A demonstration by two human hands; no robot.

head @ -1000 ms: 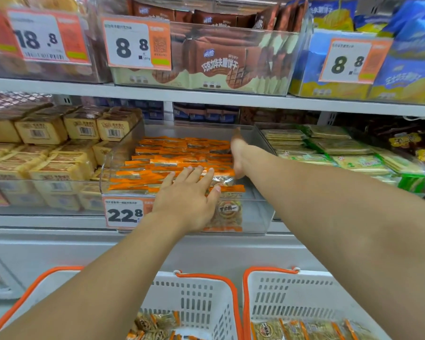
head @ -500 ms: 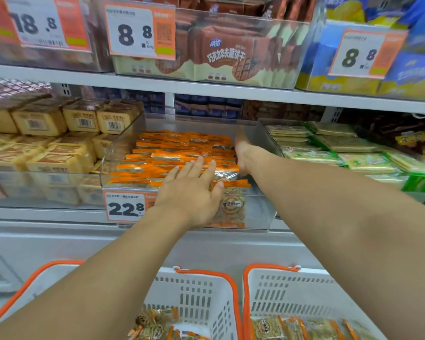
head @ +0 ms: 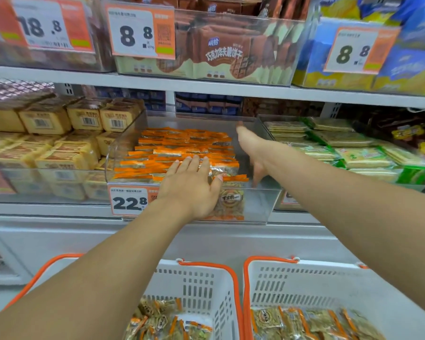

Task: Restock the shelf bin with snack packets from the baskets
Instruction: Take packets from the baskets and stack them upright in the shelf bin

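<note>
Fingers [head: 194,163] of the left hand [head: 190,190] lie flat on the snack packets [head: 182,148] mid-frame; press gently so rows stay neat in the bin [head: 255,204].

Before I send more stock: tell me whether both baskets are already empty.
No. The left basket and the right basket each have orange-edged snack packets lying in the bottom.

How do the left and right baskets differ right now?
The left basket holds a loose, jumbled heap of packets at its near right corner; the right basket holds packets lying in a flatter row across its width. My left arm covers much of the left basket; the right basket shows almost fully. Both are white with orange rims.
</note>
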